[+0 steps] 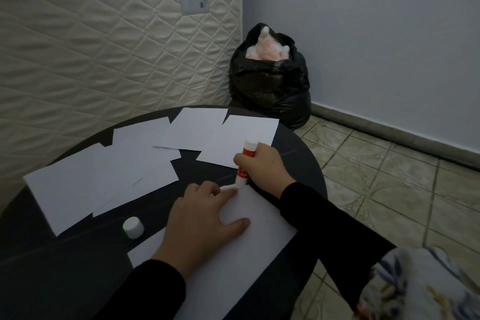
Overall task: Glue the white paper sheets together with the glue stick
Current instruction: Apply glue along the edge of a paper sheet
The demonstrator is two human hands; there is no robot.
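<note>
nearest the lens i note a white paper sheet (233, 262) lying flat on the dark round table (304, 153), plain and unmarked, one corner pointing away from me. left hand (205, 218) is spread palm-down on it, fingers splayed and holding nothing, the index fingertip reaching to the sheet's far corner. right hand (262, 166) is closed in a fist around the glue stick (245, 163), a red-and-white tube held upright with a slight tilt, white base showing above the fist and the lower end pressed at that same corner, touching the left index fingertip. just left of the left hand, apart from it, the white cap (133, 226) stands on the table. beyond both hands i see more white sheets (111, 171), blank, overlapping loosely in a band; the nearest of them runs right behind the right fist.
</note>
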